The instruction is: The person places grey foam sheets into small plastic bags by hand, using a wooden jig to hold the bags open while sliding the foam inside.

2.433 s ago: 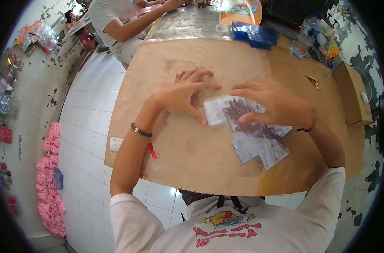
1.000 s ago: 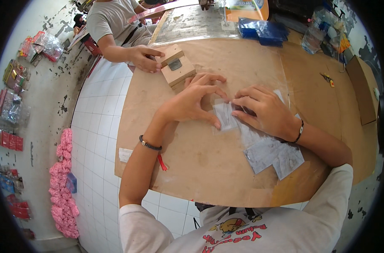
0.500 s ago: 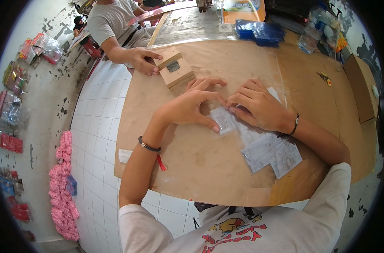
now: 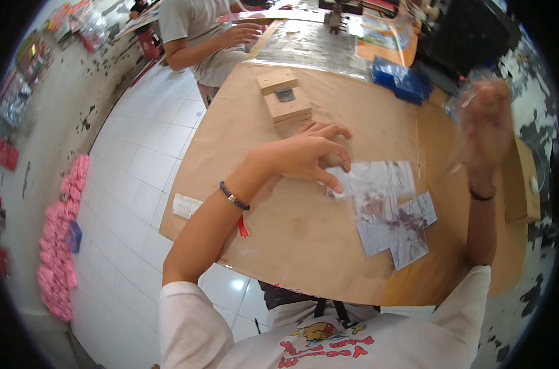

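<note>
My left hand [image 4: 309, 155] rests over the table with its fingers curved and apart. Its thumb and index finger are at the edge of a small clear plastic packet [image 4: 339, 178], beside a spread of flat grey-white plastic packets [image 4: 377, 200] that overlap one another. Raised at the far right, my right hand [image 4: 487, 120] is smeared by motion, so its fingers and anything in them cannot be made out. Beyond my left hand stands a pale wooden block [image 4: 290, 111] with a dark metal piece [image 4: 284, 94] set in it.
Brown paper covers the table [image 4: 279, 227]. Blue plastic packs [image 4: 402, 80] lie at the back right, near an orange-and-white package [image 4: 384, 40]. A cardboard box [image 4: 520, 184] stands at the right edge. Across the table sits another person [image 4: 196, 37]. Pink bundles [image 4: 61, 240] lie on the floor at left.
My right hand has left the packets and swung up to the far right. My left hand stays by the small packet. The other person's hand has drawn back from the wooden block.
</note>
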### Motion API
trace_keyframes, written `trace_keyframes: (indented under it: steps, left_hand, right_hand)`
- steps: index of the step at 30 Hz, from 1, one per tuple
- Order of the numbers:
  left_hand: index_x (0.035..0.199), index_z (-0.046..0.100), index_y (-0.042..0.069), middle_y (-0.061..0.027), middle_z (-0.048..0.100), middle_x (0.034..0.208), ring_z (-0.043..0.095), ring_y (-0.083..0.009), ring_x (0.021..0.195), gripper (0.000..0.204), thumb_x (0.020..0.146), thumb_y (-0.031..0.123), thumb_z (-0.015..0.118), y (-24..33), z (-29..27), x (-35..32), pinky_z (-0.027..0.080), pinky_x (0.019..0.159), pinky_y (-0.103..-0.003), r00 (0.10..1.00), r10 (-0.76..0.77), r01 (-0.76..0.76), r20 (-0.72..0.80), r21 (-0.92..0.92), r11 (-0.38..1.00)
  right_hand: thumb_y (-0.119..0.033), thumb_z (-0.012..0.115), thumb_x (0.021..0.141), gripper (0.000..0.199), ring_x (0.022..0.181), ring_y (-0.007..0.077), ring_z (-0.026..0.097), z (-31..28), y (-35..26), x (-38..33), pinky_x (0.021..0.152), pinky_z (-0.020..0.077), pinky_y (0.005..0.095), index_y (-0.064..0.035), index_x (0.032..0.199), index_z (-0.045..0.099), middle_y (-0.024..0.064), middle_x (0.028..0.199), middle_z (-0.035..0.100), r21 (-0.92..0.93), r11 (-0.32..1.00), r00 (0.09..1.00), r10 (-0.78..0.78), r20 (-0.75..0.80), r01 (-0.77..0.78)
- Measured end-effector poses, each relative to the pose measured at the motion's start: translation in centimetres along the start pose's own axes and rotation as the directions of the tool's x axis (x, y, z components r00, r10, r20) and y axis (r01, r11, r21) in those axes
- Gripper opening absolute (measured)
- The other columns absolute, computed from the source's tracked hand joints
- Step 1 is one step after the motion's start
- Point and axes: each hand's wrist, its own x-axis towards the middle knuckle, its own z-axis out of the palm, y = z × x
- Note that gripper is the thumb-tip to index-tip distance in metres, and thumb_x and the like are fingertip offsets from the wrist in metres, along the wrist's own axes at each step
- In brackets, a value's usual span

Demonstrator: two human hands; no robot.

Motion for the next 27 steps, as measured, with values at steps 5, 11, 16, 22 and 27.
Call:
trace_keyframes:
  steps: [5, 11, 16, 22, 27]
  left_hand:
    - [0.104, 0.072, 0.010, -0.0109, 0.068, 0.106, 0.064, -0.0270, 0.106, 0.032, 0.092, 0.040, 0.069, -0.4, -1.4, 1.0, 0.047, 0.095, -0.042, 0.955, -0.266, 0.229, -0.128, -0.249, 0.941]
    - [0.089, 0.067, 0.002, -0.0025, 0.067, 0.077, 0.062, -0.0091, 0.064, 0.034, 0.100, 0.034, 0.061, -3.7, -5.5, -2.3, 0.048, 0.059, -0.024, 0.870, -0.426, 0.201, -0.249, -0.611, 0.766]
    - [0.080, 0.064, 0.003, 0.0013, 0.059, 0.064, 0.054, -0.0045, 0.051, 0.033, 0.100, 0.030, 0.063, -4.8, -8.2, -4.5, 0.042, 0.047, -0.022, 0.809, -0.578, 0.482, -0.108, -0.443, 0.756]
    - [0.077, 0.063, 0.005, 0.0029, 0.059, 0.064, 0.053, -0.0050, 0.052, 0.037, 0.102, 0.033, 0.057, -4.8, -8.5, -6.0, 0.041, 0.046, -0.022, 0.716, -0.690, 0.660, 0.102, -0.420, 0.623]
    - [0.077, 0.062, 0.006, 0.0023, 0.059, 0.064, 0.053, -0.0050, 0.052, 0.038, 0.102, 0.034, 0.058, -5.5, -8.5, -6.3, 0.041, 0.047, -0.022, 0.687, -0.725, 0.680, 0.042, -0.388, 0.622]
  right_hand:
    - [-0.024, 0.072, 0.091, 0.025, 0.058, 0.0075, 0.048, 5.7, -1.6, 5.4, 0.056, 0.0391, 0.0253, -0.0057, 0.100, 0.058, -0.0020, 0.065, 0.052, -0.426, 0.901, 0.761, 0.218, 0.611, 0.083]
    - [-0.034, 0.078, 0.086, 0.045, 0.060, 0.0112, 0.053, 14.4, 8.0, 4.7, 0.054, 0.0391, 0.0293, -0.0056, 0.110, 0.052, 0.0051, 0.070, 0.065, -0.343, 0.939, 0.515, 0.280, 0.810, 0.028]
    - [-0.035, 0.071, 0.093, 0.032, 0.056, 0.0073, 0.048, 14.1, 11.9, 5.4, 0.051, 0.0380, 0.0252, -0.0051, 0.100, 0.060, -0.0014, 0.071, 0.060, -0.443, 0.859, 0.272, 0.504, 0.820, -0.256]
    - [-0.035, 0.060, 0.101, 0.031, 0.051, 0.0019, 0.042, 11.3, 17.3, 4.6, 0.044, 0.0340, 0.0198, -0.0064, 0.089, 0.064, -0.0063, 0.067, 0.052, -0.439, 0.708, 0.061, 0.560, 0.826, -0.553]
    - [-0.037, 0.057, 0.102, 0.035, 0.046, 0.0002, 0.039, 11.1, 18.6, 4.2, 0.040, 0.0312, 0.0189, -0.0076, 0.084, 0.062, -0.0082, 0.061, 0.046, -0.408, 0.641, 0.073, 0.588, 0.806, -0.650]
